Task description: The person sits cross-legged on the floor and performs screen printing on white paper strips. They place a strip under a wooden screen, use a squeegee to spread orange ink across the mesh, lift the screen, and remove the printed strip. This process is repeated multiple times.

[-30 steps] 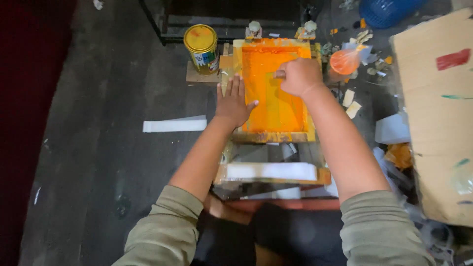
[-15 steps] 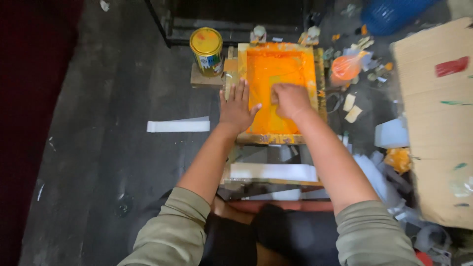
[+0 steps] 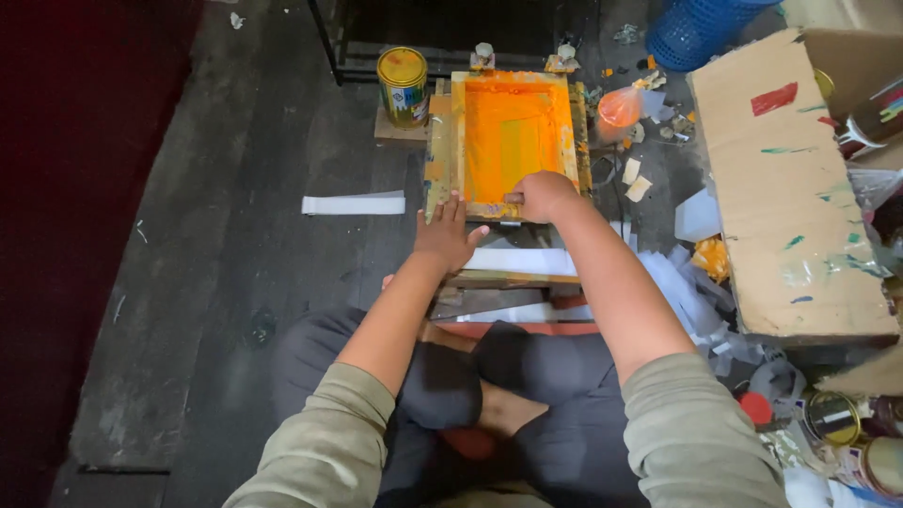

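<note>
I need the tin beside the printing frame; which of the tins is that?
The yellow-lidded tin, standing just left of the orange frame; the others sit at bottom right.

Left of my left fingers (image 3: 450,214) the dark floor (image 3: 235,282) lies open, save one white strip (image 3: 354,203). Ahead of them the orange-stained frame (image 3: 513,141) blocks the way, with a yellow can (image 3: 403,87) just beyond its left corner. Right of my right fingers (image 3: 527,198), paper scraps (image 3: 682,273) crowd the floor, and the big cardboard sheet (image 3: 790,188) walls that side off.
</note>
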